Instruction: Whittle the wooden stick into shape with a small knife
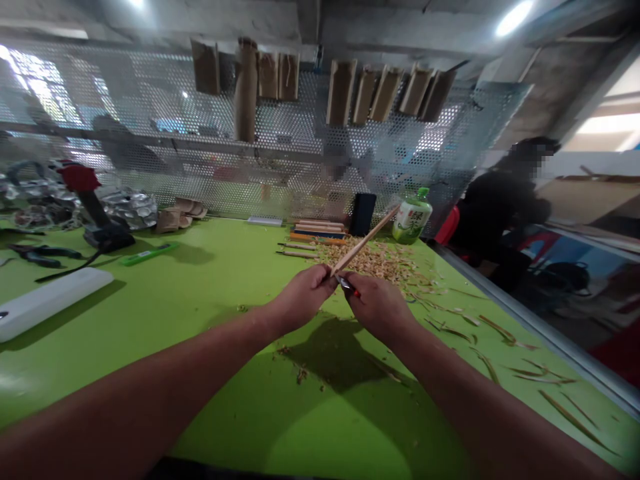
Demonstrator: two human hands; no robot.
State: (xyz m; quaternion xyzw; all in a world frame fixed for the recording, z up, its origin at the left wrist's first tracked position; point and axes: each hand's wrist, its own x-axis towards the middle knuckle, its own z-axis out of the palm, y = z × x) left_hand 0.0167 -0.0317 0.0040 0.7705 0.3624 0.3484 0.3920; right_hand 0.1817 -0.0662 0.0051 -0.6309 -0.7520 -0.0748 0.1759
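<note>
My left hand (311, 288) is closed round the near end of a pale wooden stick (366, 241), which points up and away to the right. In my right hand (379, 300) is a small knife (347, 285) with a metal part and a bit of red showing; most of its handle is hidden by the fingers. The knife's metal end meets the stick close to my left thumb. Both hands are raised over the green table (225, 400), their shadow below. Curled wood shavings (385, 260) lie in a heap just beyond them.
A green-labelled bottle (413, 217) stands behind the shavings. Thin carving tools (299, 251) and stacked boxes (317, 230) lie ahead. To the left are a cordless drill (90, 200), pliers (40, 253), a green cutter (150, 253) and a white case (55, 301). A person (500, 207) sits at right.
</note>
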